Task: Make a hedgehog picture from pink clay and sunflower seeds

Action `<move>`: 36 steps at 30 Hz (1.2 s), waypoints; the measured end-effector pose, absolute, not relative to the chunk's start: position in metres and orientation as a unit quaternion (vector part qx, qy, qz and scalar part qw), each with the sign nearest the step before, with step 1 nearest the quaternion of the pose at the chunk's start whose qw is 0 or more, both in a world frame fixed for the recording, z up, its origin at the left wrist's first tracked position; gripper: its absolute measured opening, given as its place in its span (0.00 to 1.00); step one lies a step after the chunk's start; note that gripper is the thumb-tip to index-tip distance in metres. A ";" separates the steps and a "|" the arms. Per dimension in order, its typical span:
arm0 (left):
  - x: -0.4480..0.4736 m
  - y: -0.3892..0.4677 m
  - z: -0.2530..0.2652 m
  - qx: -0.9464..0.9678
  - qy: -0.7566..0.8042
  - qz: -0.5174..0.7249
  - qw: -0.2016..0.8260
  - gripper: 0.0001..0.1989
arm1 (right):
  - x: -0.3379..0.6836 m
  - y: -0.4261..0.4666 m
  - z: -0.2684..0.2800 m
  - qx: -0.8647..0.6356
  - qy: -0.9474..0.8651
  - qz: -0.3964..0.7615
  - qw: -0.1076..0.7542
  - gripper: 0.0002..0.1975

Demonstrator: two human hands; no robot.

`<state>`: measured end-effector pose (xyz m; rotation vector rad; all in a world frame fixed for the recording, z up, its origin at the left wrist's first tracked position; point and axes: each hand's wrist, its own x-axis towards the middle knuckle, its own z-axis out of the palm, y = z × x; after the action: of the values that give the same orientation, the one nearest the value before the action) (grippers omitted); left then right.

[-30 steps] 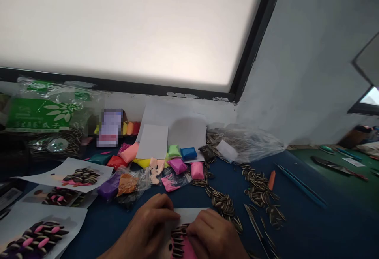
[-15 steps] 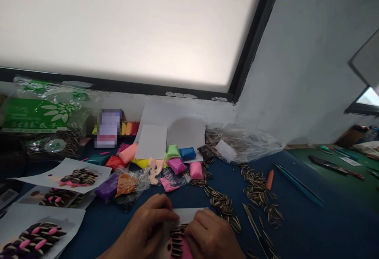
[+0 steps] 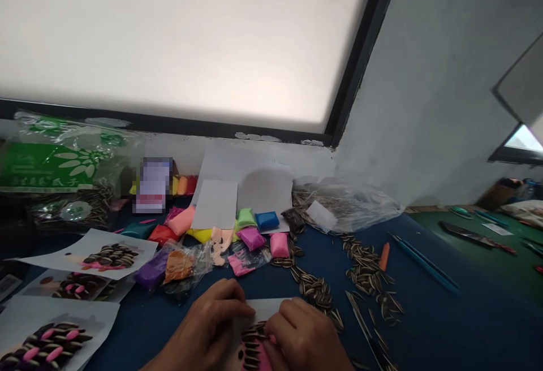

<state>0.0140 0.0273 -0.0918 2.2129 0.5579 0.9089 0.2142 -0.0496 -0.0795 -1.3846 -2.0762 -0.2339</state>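
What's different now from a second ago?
The view swung slightly right. The right hand shifted a little, and a bit of pink now peeks out there; I can't see anything picked up or let go. The left hand, paper, loose seeds and colourful packets stayed put.

1 head-worn camera looks forward and down over the tabletop (image 3: 428,328).

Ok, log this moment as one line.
left hand: on white sheet; right hand: at pink clay; on clay: dark seeds; beyond right hand: loose seeds
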 end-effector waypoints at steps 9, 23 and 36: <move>0.013 0.027 -0.083 0.855 0.209 0.333 0.337 0.16 | 0.252 -0.032 -0.032 -0.613 -0.764 -0.018 0.200 0.11; 0.012 0.031 -0.096 0.843 0.197 0.354 0.354 0.15 | 0.256 -0.006 -0.011 -0.680 -0.729 0.030 0.079 0.09; 0.015 0.028 -0.093 0.841 0.210 0.355 0.351 0.13 | 0.248 -0.006 -0.010 -0.670 -0.741 0.034 -0.027 0.05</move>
<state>0.0146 0.0281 -0.0932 2.1777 0.5438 0.9188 0.2484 -0.0063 -0.0104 -2.1422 -2.3699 0.1084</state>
